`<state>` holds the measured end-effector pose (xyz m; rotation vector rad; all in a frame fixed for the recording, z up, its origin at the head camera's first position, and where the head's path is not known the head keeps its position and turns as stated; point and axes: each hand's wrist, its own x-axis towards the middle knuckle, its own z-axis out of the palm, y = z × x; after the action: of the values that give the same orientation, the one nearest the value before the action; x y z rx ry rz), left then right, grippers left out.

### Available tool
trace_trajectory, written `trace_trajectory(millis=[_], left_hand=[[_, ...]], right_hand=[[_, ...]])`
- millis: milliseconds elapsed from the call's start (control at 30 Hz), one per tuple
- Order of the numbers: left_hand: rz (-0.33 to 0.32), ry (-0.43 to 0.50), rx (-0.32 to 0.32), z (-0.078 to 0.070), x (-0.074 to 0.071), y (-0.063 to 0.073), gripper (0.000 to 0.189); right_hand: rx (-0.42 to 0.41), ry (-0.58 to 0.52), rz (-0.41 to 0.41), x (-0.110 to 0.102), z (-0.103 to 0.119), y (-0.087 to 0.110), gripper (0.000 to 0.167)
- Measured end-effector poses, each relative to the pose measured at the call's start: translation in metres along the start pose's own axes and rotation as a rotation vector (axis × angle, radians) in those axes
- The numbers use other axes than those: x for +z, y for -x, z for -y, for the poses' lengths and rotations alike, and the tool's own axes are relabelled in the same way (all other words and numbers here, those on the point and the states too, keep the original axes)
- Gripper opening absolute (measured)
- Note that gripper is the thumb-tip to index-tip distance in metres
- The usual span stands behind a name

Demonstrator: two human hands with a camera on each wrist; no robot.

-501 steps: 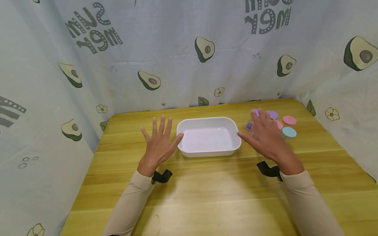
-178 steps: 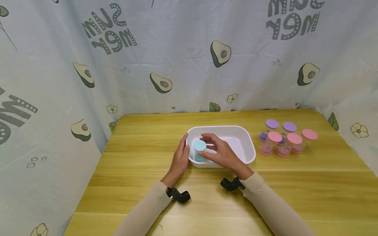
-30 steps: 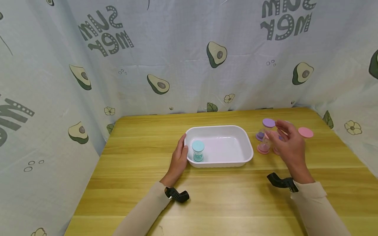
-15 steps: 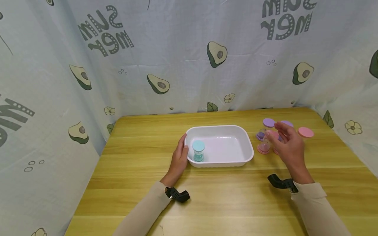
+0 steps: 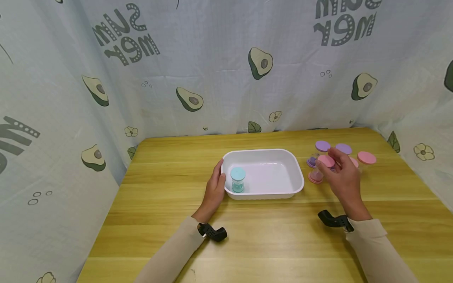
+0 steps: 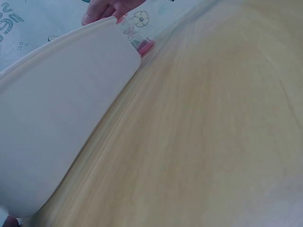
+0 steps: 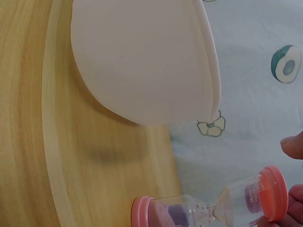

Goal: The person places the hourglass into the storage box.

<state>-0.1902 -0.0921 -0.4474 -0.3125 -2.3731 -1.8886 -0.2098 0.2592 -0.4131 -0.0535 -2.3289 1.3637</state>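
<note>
My left hand (image 5: 213, 192) rests against the left outer side of a white tray (image 5: 263, 196), its fingers fairly straight along the wall. Inside the tray's near left corner, a small hourglass with a light blue cap (image 5: 238, 173) stands upright. At the right, my right hand (image 5: 342, 179) reaches around a pink-capped hourglass (image 5: 326, 160). In the right wrist view, a gap shows between the thumb (image 7: 292, 146) and that hourglass's pink cap (image 7: 273, 194); the other fingers lie close behind the cap.
Purple-capped hourglasses (image 5: 322, 146) stand behind the right hand, with another pink-capped hourglass (image 5: 366, 157) to their right. The hand partly hides one more pink one. An avocado-print curtain (image 5: 212, 70) hangs behind the wooden table (image 5: 170, 173).
Long ago both hands hovered spread over the table; later the right hand placed the blue hourglass in the tray. Over the last half second it has shifted slightly left around the pink hourglass.
</note>
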Motion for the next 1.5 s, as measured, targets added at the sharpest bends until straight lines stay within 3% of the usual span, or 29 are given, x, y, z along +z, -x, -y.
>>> trace_trajectory(millis=[467, 633, 1100, 1500], left_hand=[[-0.003, -0.001, 0.004, -0.0006, 0.0001, -0.0001, 0.049], [-0.005, -0.005, -0.001, 0.0003, 0.0005, 0.0001, 0.049], [-0.021, -0.012, 0.003, 0.0003, 0.0013, -0.0002, 0.049], [-0.025, -0.02, 0.012, -0.0008, 0.0013, -0.0001, 0.049]], right_hand=[[-0.078, 0.148, -0.033, 0.0041, -0.0006, 0.0004, 0.049], [-0.059, 0.207, 0.011, 0.0058, -0.0024, 0.0028, 0.051], [0.019, 0.233, 0.139, 0.0033, -0.0036, 0.0026, 0.061], [0.01, 0.232, 0.131, 0.0034, -0.0004, 0.0034, 0.059]])
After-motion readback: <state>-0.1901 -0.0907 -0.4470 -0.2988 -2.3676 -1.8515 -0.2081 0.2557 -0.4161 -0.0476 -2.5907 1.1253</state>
